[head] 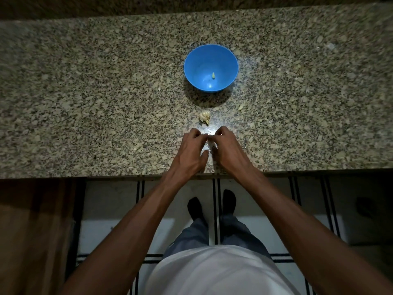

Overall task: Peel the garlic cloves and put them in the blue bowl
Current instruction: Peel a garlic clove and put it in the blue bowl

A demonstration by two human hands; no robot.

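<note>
I look down on a speckled granite counter (106, 81) in a dim room, white tiled floor (110, 209) below its edge. My left hand (191, 150) and right hand (225, 147) meet fingertip to fingertip, fingers curled, pinching something too small and glare-washed to identify. The pale garlic bulb (204, 117) lies just beyond them; the round blue plastic bowl (197, 67) farther back holds one peeled clove (213, 75).
</note>
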